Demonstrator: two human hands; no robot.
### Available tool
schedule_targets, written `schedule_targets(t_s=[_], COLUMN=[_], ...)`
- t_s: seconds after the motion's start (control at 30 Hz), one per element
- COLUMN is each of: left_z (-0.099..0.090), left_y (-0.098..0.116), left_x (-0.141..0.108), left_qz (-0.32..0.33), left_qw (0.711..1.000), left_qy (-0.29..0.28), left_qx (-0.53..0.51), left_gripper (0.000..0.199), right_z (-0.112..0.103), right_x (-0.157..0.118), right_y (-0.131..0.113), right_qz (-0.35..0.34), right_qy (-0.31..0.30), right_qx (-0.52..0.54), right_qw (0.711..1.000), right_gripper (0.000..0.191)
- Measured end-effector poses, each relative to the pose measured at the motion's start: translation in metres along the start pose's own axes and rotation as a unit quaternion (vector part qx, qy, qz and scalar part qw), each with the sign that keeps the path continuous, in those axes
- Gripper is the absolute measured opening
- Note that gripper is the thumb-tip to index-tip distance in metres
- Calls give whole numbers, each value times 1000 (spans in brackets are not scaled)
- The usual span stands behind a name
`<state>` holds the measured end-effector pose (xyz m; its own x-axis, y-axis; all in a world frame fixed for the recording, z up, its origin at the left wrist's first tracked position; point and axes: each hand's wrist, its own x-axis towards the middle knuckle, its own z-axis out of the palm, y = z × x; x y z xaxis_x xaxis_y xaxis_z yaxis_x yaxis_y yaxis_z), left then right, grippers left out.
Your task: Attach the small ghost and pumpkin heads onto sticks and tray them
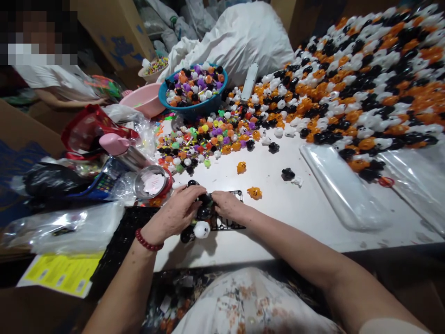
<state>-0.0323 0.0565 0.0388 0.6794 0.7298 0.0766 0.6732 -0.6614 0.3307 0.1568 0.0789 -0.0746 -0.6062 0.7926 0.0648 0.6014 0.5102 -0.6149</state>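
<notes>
My left hand, with a dark red bead bracelet on the wrist, curls its fingers round a small glossy black toy figure. Close against that figure, my right hand has its fingers bent and pressed together; whatever is between them is hidden. Under the right hand lies a black openwork rack, partly covered. A round white toy with a dark face and another black toy sit just below the left hand. Two orange pumpkin-like toys lie beyond the right hand.
A large heap of orange, black and white toys fills the right. A blue basin and smaller mixed pieces lie ahead. Clear plastic bags are at right; a pink-lidded bottle and round jar at left. Another person sits far left.
</notes>
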Motion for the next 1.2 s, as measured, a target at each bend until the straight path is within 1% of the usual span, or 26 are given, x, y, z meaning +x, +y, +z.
schedule_targets(t_s=[0.13,0.23,0.43,0.57,0.63,0.7,0.77,0.83,0.9,0.97,1.0,1.03,1.1,1.17,1.2], left_z=[1,1,2,1,-3,-9,-12,-6,13,45,65,86,124,151,160], left_y=[-4,-5,-3,-1,4,16,37,64,90,108,112,113,105,89,78], left_x=[6,9,11,14,14,11,5,-4,-10,-10,-7,-2,11,21,24], left_qz=[-16,-5,20,10,-1,-4,9,32,45,41,26,16,-3,-15,-14], left_qw=[1000,999,998,998,999,998,993,990,992,996,996,997,999,997,995], left_qy=[-9,-27,-53,-54,-25,31,93,129,115,63,35,27,45,72,83], left_qx=[21,26,12,6,21,51,69,50,-6,-58,-72,-67,-10,36,48], left_gripper=[31,28,29,29,29,29,28,30,29,27,28,29,36,43,45], right_z=[3,3,9,11,8,2,-8,-19,-29,-33,-33,-33,-29,-25,-24], right_x=[1,1,-1,5,7,4,-9,-30,-55,-79,-88,-96,-105,-110,-111], right_y=[4,4,5,3,1,-3,-4,0,10,24,33,41,54,61,62], right_qz=[-4,-22,-34,-33,-16,1,-4,-13,10,62,83,94,94,88,87], right_qy=[-1,0,6,13,3,8,53,130,201,246,257,260,260,270,280], right_qx=[-21,-41,-31,-27,-35,-33,-15,-13,-48,-98,-113,-119,-112,-95,-82], right_qw=[1000,999,999,999,999,999,998,991,978,962,956,954,954,954,953], right_gripper=[18,20,24,26,24,23,25,28,29,33,36,39,43,45,45])
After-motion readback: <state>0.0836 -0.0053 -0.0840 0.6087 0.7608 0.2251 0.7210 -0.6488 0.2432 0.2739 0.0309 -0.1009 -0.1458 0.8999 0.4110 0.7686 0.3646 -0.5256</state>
